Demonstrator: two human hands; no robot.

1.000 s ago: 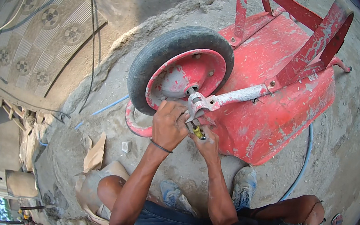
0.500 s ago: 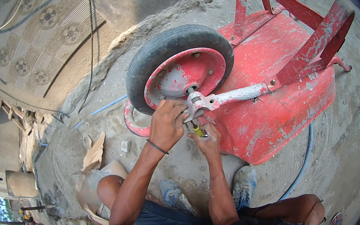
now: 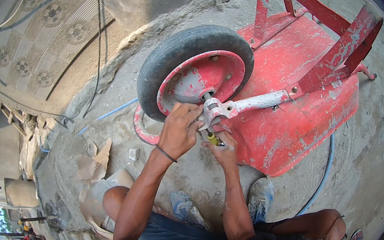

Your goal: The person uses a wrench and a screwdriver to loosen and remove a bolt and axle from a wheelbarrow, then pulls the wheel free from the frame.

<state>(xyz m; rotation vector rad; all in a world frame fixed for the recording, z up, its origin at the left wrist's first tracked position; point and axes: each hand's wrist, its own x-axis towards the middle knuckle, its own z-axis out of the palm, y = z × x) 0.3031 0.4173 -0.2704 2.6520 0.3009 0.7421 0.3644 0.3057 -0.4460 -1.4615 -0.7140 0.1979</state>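
Observation:
A red wheelbarrow (image 3: pixel 294 114) with worn paint lies upside down, its black-tyred wheel (image 3: pixel 152 68) toward the left. My left hand (image 3: pixel 179 125) is closed at the axle bracket (image 3: pixel 210 112), the thumb and fingers pinching its lower left edge. Just below that bracket, my right hand (image 3: pixel 223 151) grips a screwdriver (image 3: pixel 212 138) by its yellow handle. The tool's upper end points up under the bracket, where its tip is hidden. Beside the wheel, the grey-white frame tube (image 3: pixel 262 100) runs from the bracket up to the right.
A curved red bar (image 3: pixel 140 127) sticks out below the wheel. Blue hose (image 3: pixel 322 181) lies on the concrete at the right. Torn brown paper (image 3: pixel 102 154) and a small pale block (image 3: pixel 134 154) are left of my arm. Another person's sandalled foot (image 3: pixel 358 239) shows at the lower right.
The wheel and bracket sit slightly farther right in the picture. Both hands keep nearly the same places and grips, with the screwdriver still under the bracket.

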